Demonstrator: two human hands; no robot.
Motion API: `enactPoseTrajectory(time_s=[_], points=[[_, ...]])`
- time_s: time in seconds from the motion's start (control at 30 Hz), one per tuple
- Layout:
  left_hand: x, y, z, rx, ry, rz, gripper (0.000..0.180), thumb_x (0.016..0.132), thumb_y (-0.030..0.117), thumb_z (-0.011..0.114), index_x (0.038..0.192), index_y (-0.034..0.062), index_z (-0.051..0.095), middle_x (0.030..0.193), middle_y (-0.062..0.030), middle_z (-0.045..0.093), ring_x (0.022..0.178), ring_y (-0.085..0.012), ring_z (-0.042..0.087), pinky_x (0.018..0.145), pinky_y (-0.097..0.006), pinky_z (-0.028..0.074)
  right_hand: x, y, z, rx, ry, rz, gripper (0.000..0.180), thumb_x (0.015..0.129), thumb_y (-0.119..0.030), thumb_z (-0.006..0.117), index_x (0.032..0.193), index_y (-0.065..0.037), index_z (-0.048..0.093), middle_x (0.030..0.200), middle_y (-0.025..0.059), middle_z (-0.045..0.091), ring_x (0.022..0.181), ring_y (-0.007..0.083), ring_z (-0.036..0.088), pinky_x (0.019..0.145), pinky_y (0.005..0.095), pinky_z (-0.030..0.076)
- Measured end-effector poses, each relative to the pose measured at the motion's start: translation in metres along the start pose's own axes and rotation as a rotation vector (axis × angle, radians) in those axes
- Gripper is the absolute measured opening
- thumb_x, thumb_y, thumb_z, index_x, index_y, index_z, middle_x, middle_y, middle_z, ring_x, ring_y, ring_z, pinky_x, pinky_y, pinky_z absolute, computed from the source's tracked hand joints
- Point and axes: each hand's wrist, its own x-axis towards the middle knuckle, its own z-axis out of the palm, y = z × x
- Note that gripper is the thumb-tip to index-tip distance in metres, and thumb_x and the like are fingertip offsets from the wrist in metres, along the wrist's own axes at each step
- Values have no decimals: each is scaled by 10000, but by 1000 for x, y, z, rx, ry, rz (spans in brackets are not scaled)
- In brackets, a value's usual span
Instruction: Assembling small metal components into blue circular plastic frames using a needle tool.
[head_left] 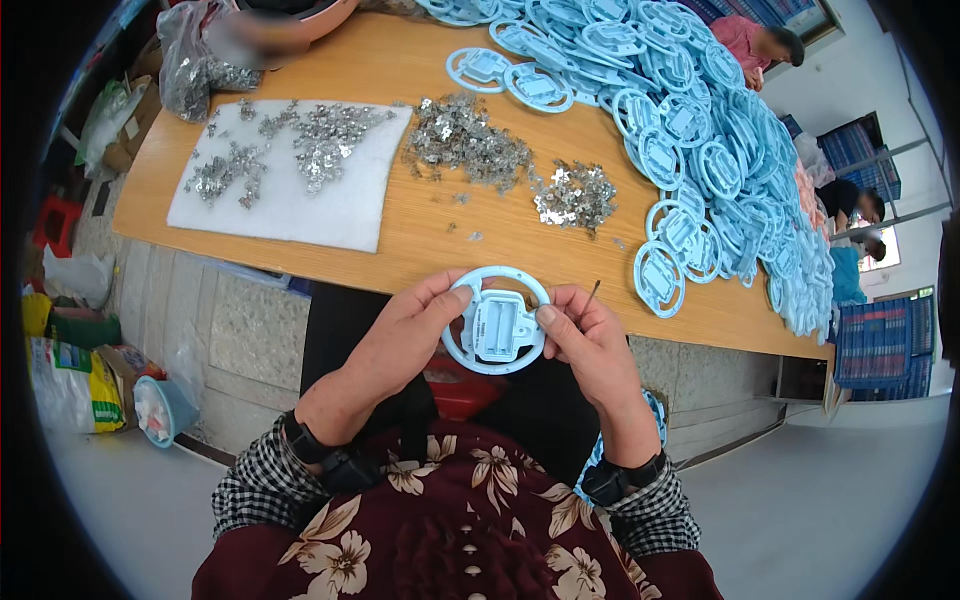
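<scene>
A light-blue round plastic part [496, 330], a ring with a battery-box-like compartment in its middle, is held up over my lap, just off the table's near edge. My left hand [412, 325] pinches its upper left rim between thumb and fingers. On the opposite side, my right hand [592, 343] grips the rim with the thumb on its face. A thin dark stick [595, 291] pokes out above my right fingers; its lower end is hidden. Small shiny metal pieces lie in one heap [468, 140] and a smaller heap [577, 195] beyond my hands.
More metal pieces are spread on a white foam sheet [280, 215] at the table's left. A big pile of similar blue parts [720, 170] covers the table's right side. A grey plastic bag [187, 85] stands at the far left. A light-blue bucket [165, 410] is on the floor.
</scene>
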Motion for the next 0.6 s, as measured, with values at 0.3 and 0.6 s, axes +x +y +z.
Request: enactPoseTrajectory(time_s=[0.3,0.6], points=[[2,8,-5,43,61,27,366,1062,206,460,1314,-31,579,1104,-60,667,959,-100,641,854,-265,528,10,-9,12,61,-3,57,242,1002,-209,643,1134,-7,623,849,-33,616,696,31,510,631,183,422],[1,5,-2,45,53,82,361,1063,223,478,1320,-11,576,1104,-42,667,944,-75,627,822,-239,518,9,3,7,105,9,105,247,993,-227,655,1135,-27,629,860,-29,627,684,29,526,603,177,415]])
